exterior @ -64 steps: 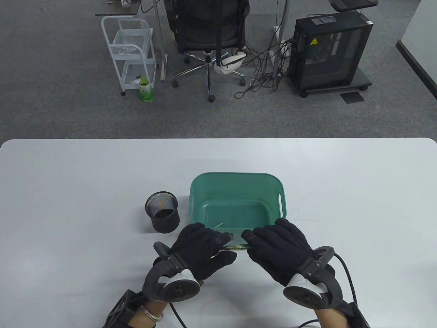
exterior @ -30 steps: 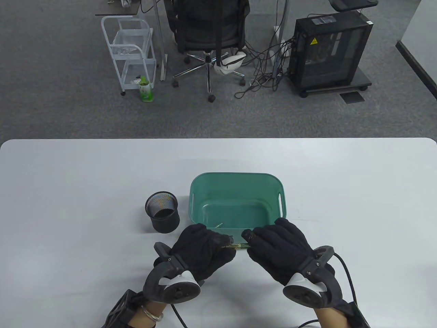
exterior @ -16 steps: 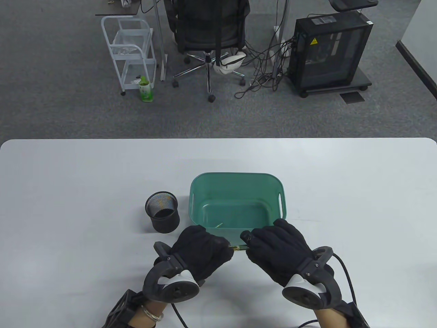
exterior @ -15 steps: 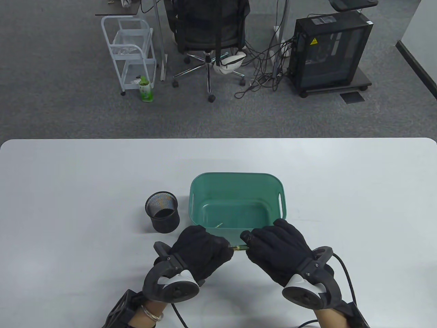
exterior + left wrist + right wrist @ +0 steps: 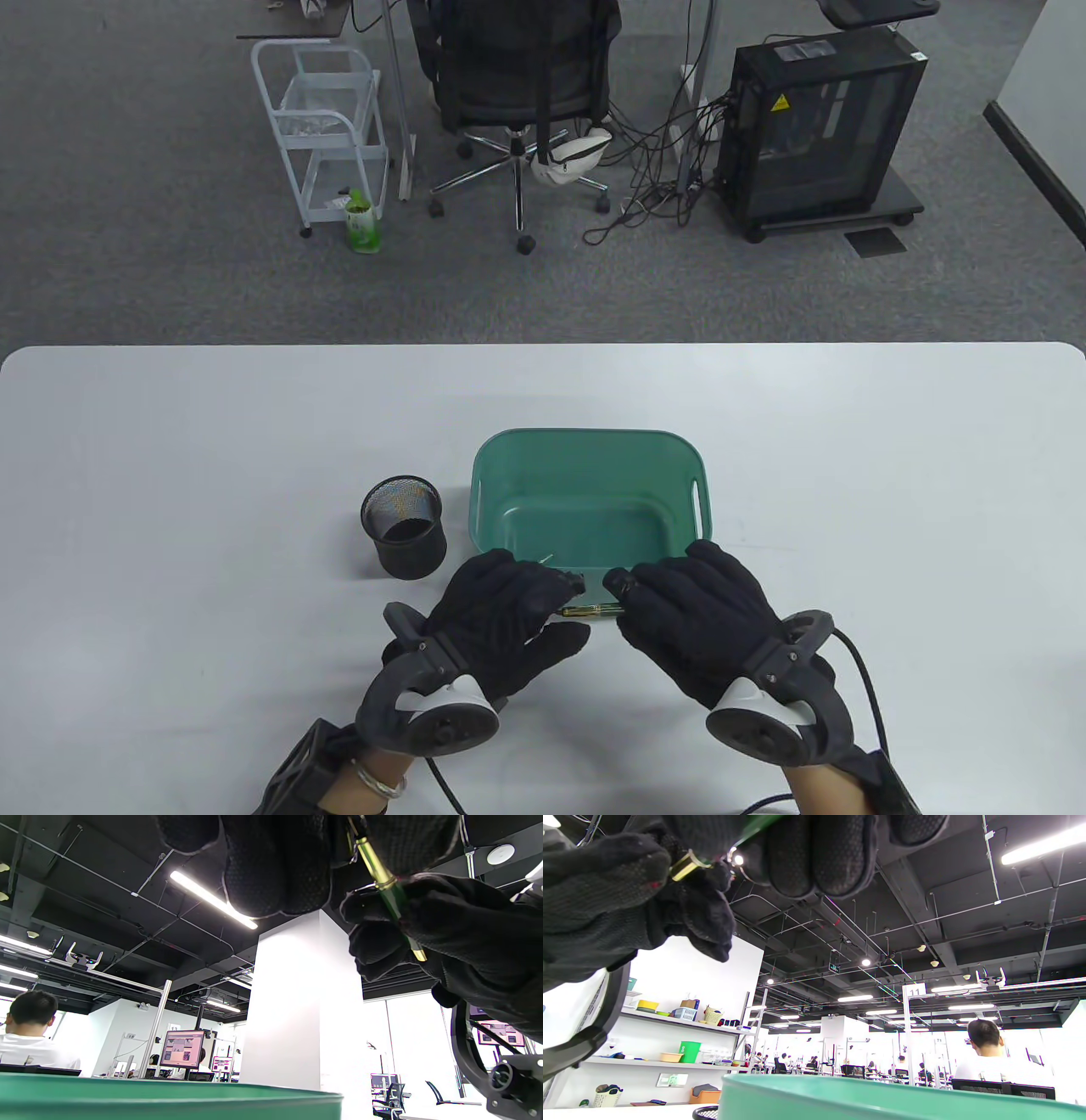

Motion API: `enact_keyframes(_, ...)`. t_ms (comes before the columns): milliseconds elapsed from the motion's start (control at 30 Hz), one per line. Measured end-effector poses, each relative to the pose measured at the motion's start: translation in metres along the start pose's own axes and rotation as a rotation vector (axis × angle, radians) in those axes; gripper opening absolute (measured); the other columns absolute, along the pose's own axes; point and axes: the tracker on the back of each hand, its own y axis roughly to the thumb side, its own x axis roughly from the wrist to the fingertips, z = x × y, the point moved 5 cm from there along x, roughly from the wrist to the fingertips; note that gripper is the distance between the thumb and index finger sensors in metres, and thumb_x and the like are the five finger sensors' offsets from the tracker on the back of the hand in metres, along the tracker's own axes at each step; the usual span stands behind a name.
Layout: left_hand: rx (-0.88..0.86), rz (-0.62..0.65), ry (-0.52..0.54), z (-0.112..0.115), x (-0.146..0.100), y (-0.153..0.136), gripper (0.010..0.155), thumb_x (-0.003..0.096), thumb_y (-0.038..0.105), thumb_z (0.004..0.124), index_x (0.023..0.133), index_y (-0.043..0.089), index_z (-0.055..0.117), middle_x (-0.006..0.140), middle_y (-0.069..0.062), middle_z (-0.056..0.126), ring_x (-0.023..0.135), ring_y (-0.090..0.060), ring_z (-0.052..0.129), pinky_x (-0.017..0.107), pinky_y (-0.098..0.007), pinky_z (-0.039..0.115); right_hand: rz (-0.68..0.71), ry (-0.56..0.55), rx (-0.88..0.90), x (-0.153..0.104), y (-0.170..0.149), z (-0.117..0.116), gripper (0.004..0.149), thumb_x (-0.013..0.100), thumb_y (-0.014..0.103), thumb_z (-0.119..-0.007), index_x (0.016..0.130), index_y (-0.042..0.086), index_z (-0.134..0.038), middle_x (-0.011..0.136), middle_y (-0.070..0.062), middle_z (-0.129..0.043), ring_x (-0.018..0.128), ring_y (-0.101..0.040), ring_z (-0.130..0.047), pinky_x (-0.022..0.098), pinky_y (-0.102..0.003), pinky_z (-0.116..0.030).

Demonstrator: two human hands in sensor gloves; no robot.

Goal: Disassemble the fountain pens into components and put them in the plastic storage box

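A green and gold fountain pen (image 5: 591, 609) is held level just in front of the green plastic storage box (image 5: 585, 450), between both gloved hands. My left hand (image 5: 543, 607) pinches its left end, with thumb stretched out below. My right hand (image 5: 632, 598) grips the right part, fingers curled round it. In the left wrist view the pen (image 5: 388, 889) shows a gold section, a gold ring and a green barrel. The right wrist view shows the pen's gold band (image 5: 685, 866) between the gloves. A small pale part (image 5: 544, 559) lies in the box.
A black mesh pen cup (image 5: 404, 526) stands left of the box on the white table (image 5: 170, 509). Beyond the table's far edge are an office chair (image 5: 517, 76), a white trolley (image 5: 327, 127) and a computer case (image 5: 823, 127).
The left hand's fingers have shifted on the pen: its thumb now sticks out and more of the pen shows between the hands. The right hand has barely moved.
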Motion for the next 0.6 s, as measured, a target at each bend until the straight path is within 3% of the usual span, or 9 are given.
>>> enact_keyframes(100,0.006,0.000,0.000,-0.0002,0.0001,0.0005,0.046,0.0636,0.047,0.074,0.098,0.018,0.069,0.087,0.001,0.093,0.078,-0.019,0.093,0.076,-0.048,0.064,0.000,0.000,0.001,0.0000,-0.0002,0.0001,0.044,0.054,0.050,-0.071,0.093,0.033,-0.082,0.088,0.010,-0.085,0.080,-0.012,-0.086,0.076,-0.047,-0.061)
enact_keyframes(600,-0.002,-0.011,0.001,0.0005,0.0001,-0.0011,0.045,0.0644,0.049,0.068,0.092,0.014,0.078,0.078,0.000,0.099,0.069,-0.019,0.098,0.073,-0.047,0.068,0.003,0.001,0.002,-0.0002,0.0002,-0.0007,0.044,0.054,0.049,-0.071,0.093,0.033,-0.083,0.088,0.010,-0.085,0.080,-0.012,-0.086,0.076,-0.046,-0.061)
